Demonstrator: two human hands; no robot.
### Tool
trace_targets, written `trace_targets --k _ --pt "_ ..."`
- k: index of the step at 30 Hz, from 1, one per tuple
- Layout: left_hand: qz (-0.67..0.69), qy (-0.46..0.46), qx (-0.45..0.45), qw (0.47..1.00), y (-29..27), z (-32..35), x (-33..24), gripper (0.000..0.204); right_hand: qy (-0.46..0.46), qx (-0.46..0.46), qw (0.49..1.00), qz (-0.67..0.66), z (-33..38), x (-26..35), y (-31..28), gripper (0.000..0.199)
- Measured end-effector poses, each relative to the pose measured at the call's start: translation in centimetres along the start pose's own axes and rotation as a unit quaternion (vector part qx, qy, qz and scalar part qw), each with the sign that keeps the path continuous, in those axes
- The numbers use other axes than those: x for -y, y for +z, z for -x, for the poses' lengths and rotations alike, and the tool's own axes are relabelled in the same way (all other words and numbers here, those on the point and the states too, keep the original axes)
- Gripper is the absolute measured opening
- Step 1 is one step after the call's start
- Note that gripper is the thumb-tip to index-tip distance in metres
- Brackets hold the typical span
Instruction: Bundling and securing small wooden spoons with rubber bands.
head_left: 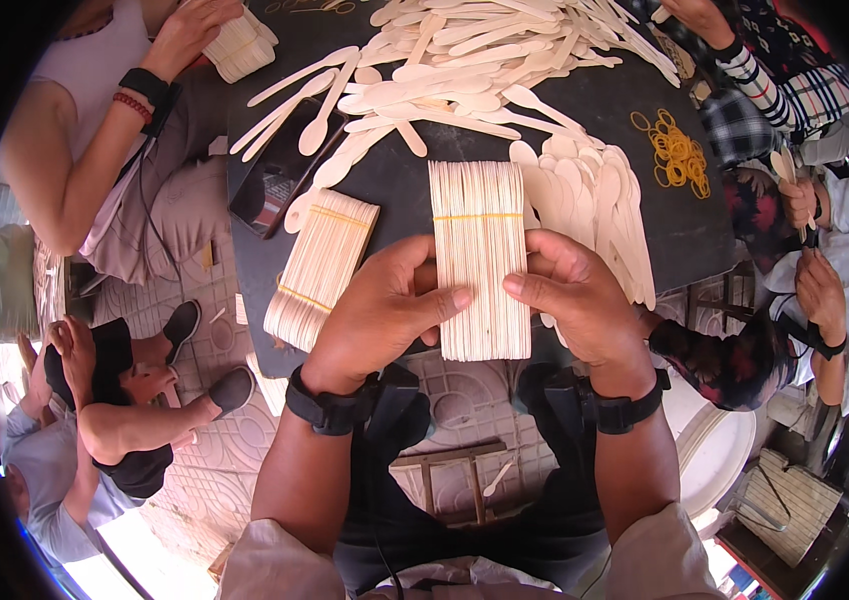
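Both hands, left hand [380, 315] and right hand [580, 305], grip clamped on a banded spoon bundle [481, 255] at the dark surface [400, 175] edge; another bundle [323, 270], loose spoons [475, 70] and rubber bands [678, 150] lie around.

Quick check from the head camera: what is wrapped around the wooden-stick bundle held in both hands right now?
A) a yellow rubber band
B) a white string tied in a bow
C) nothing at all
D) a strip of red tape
A: a thin yellow rubber band crosses the upper part of the bundle, which the left hand and right hand grip from either side.
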State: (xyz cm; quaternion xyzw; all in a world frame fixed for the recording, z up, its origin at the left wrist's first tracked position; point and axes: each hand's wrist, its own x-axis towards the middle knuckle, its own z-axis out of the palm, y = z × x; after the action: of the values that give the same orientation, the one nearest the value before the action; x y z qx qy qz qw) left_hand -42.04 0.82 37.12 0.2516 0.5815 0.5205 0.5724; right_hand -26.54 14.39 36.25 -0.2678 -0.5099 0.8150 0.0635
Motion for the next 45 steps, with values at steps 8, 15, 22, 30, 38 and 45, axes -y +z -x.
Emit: trace_targets --k 8,15,22,30,38,45 --pt "-0.055 0.004 -0.027 0.998 0.0 0.1 0.1 0.032 -0.011 0.006 1.0 -0.028 0.1 -0.5 1.2 0.045" --pt "-0.05 0.032 -0.036 0.998 0.1 0.0 0.4 0.033 -0.019 -0.002 1.0 -0.013 0.1 -0.4 1.4 0.046" --pt "-0.061 -0.01 0.0 0.998 0.1 0.4 -0.3 0.037 -0.016 -0.015 1.0 -0.018 0.0 -0.5 1.3 0.046" --pt "-0.044 0.166 -0.069 0.983 0.3 -0.2 0.9 0.031 -0.126 -0.073 0.987 0.069 -0.3 -1.2 2.4 0.041" --pt "-0.231 0.234 -0.093 0.94 -0.1 -0.2 1.6 0.029 -0.168 -0.08 0.942 0.28 -1.1 -2.4 1.0 0.027" --pt "-0.241 0.262 -0.097 0.929 -0.1 -0.6 2.1 0.025 -0.185 -0.085 0.945 0.255 -1.0 -2.3 1.3 0.024"
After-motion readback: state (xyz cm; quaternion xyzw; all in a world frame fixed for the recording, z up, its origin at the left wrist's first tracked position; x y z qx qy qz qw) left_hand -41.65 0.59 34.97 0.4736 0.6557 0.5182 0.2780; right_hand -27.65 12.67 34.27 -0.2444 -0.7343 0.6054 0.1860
